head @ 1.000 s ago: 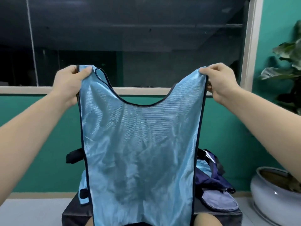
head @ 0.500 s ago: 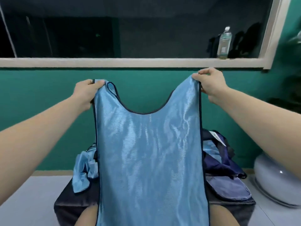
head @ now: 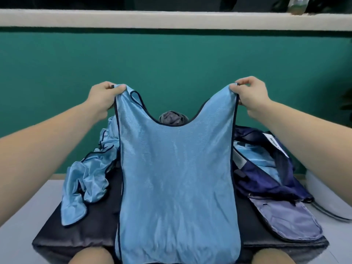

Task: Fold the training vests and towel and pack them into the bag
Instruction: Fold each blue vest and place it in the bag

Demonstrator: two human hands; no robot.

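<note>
Head view: light-blue training vest (head: 177, 178) hanging flat before me by its two shoulder straps, above the dark padded bench (head: 76, 231), hem down between my knees (head: 91, 256). My left hand (head: 103, 98) pinches the left strap between thumb and curled fingers, and my right hand (head: 251, 96) pinches the right strap likewise. The mesh looks thin, light and slick, so I judge it will sag and slide rather than keep a crease. The bound strap tops and side seams are the surest holds. A second vest (head: 85, 180) lies crumpled at left, the open navy bag (head: 266, 178) at right, and a grey bundle (head: 171, 118), perhaps the towel, behind the neckline. Compared with half a second ago, the vest sits lower against the green wall (head: 171, 63), and the grey bundle has come into sight.
</note>
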